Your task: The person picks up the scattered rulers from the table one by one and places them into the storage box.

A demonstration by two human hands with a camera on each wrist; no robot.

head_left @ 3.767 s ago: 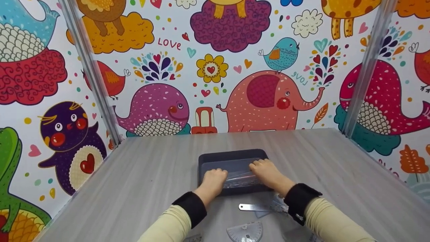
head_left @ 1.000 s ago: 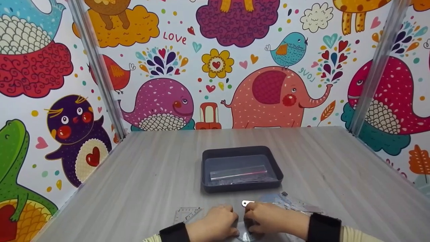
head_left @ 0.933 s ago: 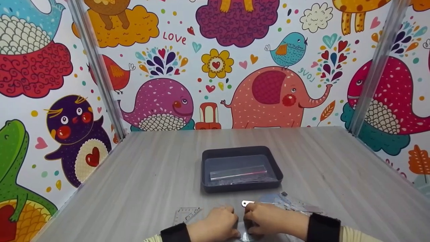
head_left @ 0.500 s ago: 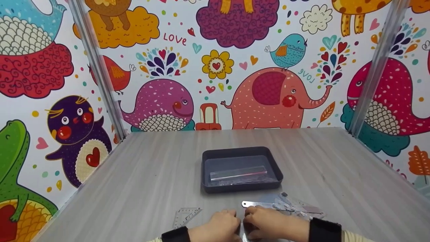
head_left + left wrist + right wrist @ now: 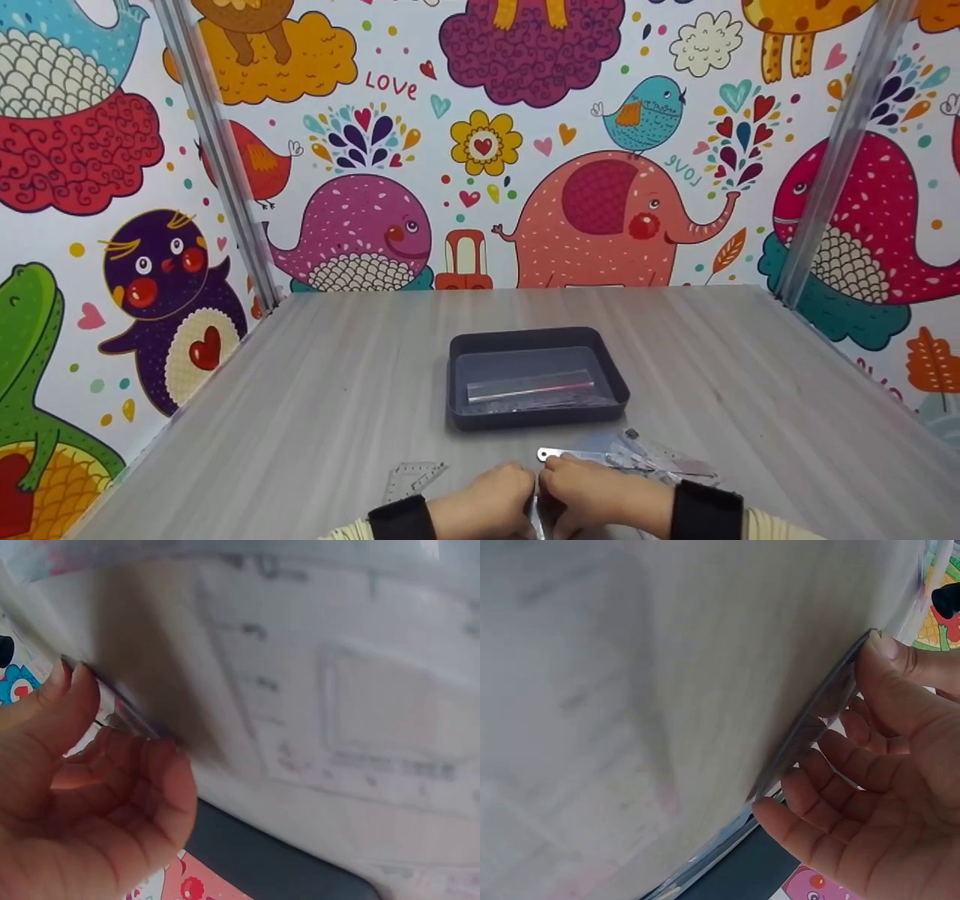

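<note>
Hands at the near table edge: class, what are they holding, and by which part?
Both the left hand and right hand pinch a clear plastic protractor by its edge, thumbs on one face, fingers on the other.

- Left hand (image 5: 82,802) lower left, fingers curled, thumb up.
- Pinching edge of clear plastic piece (image 5: 124,709), thumb tip on its rim.
- Pale wood-grain table (image 5: 337,652) filling most of frame, blurred.
- Faint printed markings across it, unreadable.
- Dark strip (image 5: 262,862) at bottom, identity unclear.

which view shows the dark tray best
The head view: the whole tray sits mid-table with clear rulers inside. The left wrist view shows only a dark strip that may be its edge; the right wrist view likewise.
</note>
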